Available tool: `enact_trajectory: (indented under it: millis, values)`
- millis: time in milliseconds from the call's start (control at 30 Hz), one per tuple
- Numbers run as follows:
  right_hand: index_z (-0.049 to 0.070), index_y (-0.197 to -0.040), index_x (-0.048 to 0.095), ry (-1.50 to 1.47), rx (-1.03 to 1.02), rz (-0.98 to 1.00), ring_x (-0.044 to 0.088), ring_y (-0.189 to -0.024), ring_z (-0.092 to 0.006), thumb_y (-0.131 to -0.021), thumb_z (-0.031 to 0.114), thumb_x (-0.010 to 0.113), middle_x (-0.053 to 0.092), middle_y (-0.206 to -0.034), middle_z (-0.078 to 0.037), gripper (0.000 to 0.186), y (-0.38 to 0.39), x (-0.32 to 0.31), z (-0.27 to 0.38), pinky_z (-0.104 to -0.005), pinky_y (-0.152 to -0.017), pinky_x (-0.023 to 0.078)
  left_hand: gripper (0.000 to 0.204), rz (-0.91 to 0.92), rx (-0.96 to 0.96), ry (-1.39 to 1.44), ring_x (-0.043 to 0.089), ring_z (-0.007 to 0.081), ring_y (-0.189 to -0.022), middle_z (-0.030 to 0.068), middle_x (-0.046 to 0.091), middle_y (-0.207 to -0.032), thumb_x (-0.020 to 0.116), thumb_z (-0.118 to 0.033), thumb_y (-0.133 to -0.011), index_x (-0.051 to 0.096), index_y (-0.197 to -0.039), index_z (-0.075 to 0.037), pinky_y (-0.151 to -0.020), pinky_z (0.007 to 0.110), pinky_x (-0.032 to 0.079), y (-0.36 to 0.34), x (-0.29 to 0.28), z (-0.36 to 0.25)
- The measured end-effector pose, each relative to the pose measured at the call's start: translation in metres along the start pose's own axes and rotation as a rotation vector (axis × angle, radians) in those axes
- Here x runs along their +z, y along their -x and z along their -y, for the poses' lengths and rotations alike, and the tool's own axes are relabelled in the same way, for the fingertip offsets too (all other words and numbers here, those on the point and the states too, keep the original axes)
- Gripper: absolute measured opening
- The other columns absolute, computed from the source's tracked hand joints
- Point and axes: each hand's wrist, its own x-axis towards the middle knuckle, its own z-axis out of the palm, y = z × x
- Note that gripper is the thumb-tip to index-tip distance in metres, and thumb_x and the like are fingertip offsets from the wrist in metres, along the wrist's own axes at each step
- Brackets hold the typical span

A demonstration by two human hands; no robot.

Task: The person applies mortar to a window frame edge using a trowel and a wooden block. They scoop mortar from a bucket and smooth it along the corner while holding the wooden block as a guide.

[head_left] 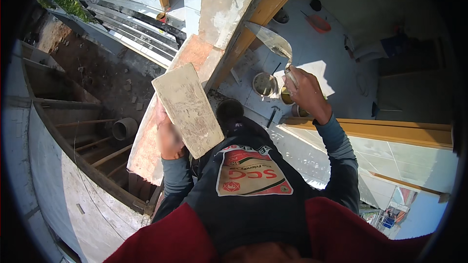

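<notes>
In my right hand (308, 92) is a pointed trowel (274, 42), gripped by its handle. Its metal blade points up and to the left, over the orange door frame. My left hand (170, 139) holds a flat rectangular board (189, 109) smeared with grey-brown mortar. The fingers behind the board are mostly hidden. Beneath and beside the board runs a narrow wall top (145, 153) of rough reddish brick. The trowel and the board are apart from each other.
Several buckets, one with grey mix (264, 84), stand on the floor to the right. Beyond them lies an orange scoop-like container (319, 23). Left of the wall the ground drops to dirt, with a concrete pipe (125, 129). A slatted railing (134, 27) and green plant (73, 6) are farther off.
</notes>
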Motion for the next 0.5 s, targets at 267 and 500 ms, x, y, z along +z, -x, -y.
enact_trajectory:
  millis: [267, 500]
  values:
    - [-0.010, -0.120, 0.065, -0.310, 0.016, -0.025, 0.072, -0.085, -0.0285, -0.091, 0.011, 0.076, 0.072, -0.099, -0.024, 0.038, 0.049, 0.034, -0.007, -0.0384, -0.079, 0.057, 0.074, -0.009, -0.113, 0.079, 0.068, 0.0258, -0.117, 0.0164, 0.059, -0.139, 0.064, -0.037, -0.099, 0.032, -0.156, -0.001, -0.095, 0.041, 0.059, 0.000, 0.006, 0.011]
    - [-0.004, -0.109, 0.069, -0.028, -0.527, -0.257, 0.070, -0.082, -0.0285, -0.081, 0.011, 0.084, 0.066, -0.101, -0.013, 0.035, 0.075, 0.083, 0.019, -0.0359, -0.069, 0.059, 0.048, -0.070, -0.415, 0.563, 0.072, 0.0329, -0.104, 0.0183, 0.067, -0.129, 0.043, -0.027, -0.103, 0.053, -0.143, -0.003, -0.089, 0.043, 0.061, -0.005, 0.017, 0.058]
